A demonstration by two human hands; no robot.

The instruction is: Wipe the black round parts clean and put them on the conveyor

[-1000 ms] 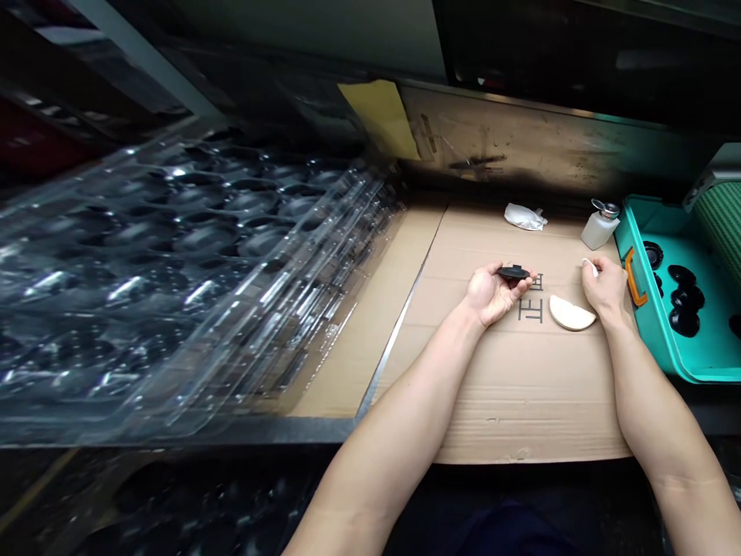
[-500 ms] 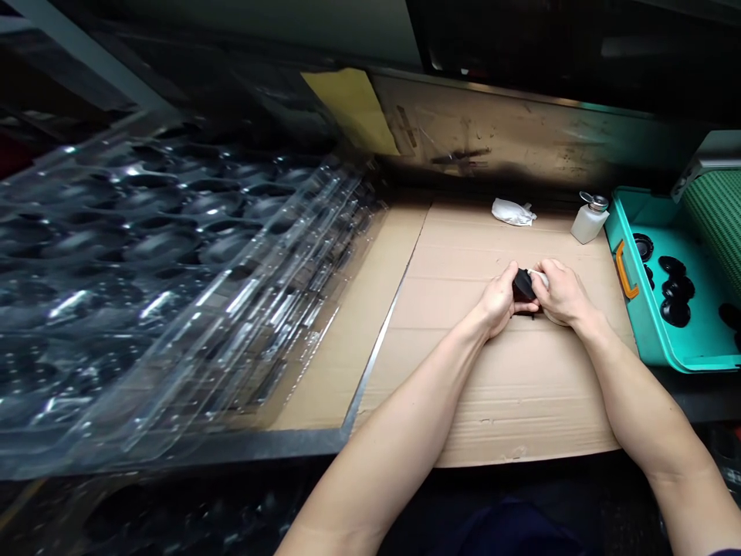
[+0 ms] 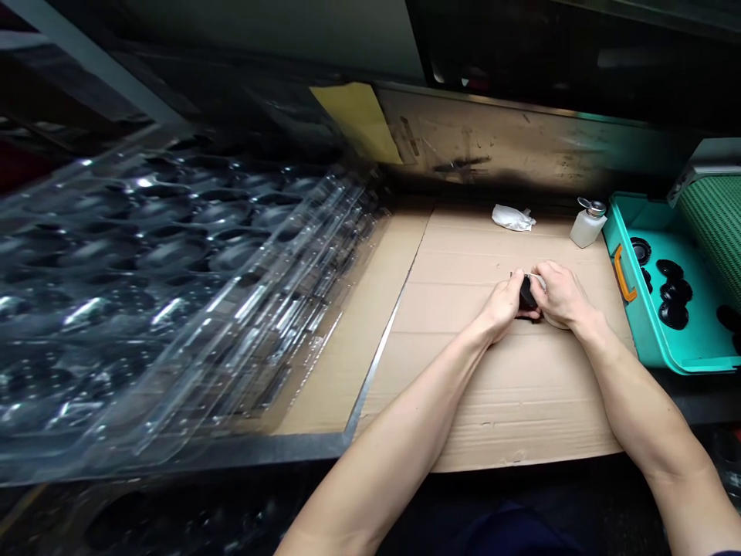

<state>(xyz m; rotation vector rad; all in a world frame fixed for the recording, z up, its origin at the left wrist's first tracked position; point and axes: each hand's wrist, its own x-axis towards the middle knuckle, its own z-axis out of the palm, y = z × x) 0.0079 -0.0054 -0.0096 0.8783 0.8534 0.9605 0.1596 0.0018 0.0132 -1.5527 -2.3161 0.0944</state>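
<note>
My left hand point(image 3: 502, 307) is closed around a black part point(image 3: 527, 295), with the thumb on top and fingertips beneath it. Much of the part is hidden between the hands; it looks like the round black pieces in the bin. My right hand point(image 3: 559, 293) is curled against the part's right side. Between its thumb and fingers shows a thin bit of something white point(image 3: 538, 279), too small to tell whether it is cloth or a stick. Both hands are low over the cardboard sheet point(image 3: 463, 378).
At right, a teal bin point(image 3: 651, 351) with an orange handle holds several black round parts point(image 3: 675, 291). A pump bottle point(image 3: 588, 226) stands beside it, near a crumpled white wipe point(image 3: 512, 218). Stacked clear plastic trays point(image 3: 231, 324) fill the left. Green mesh point(image 3: 715, 212) overhangs the bin.
The black part has turned in my left hand and shows a narrower side. My right fingers have moved slightly over it. The whole view has shifted a little.
</note>
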